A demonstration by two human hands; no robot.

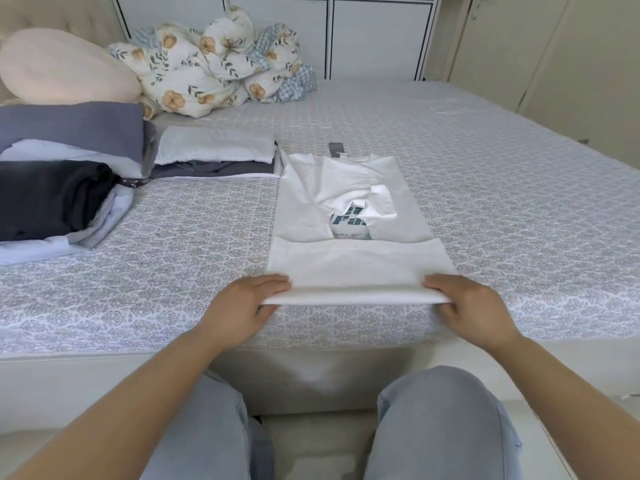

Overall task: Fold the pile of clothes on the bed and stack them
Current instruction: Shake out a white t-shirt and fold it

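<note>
A white T-shirt (349,216) lies flat on the bed (485,188), sides folded inward, a patch of blue print showing at its centre. Its near end is lifted at the bed's front edge. The left hand (242,303) pinches the near-left corner, fingers on top, thumb beneath. The right hand (471,306) pinches the near-right corner likewise. Further left sits a folded stack (214,157), pale garment on top, grey beneath. A looser pile (59,188) of dark and light-blue clothes lies at the far left. A floral duvet (214,64) is bundled by the headboard.
</note>
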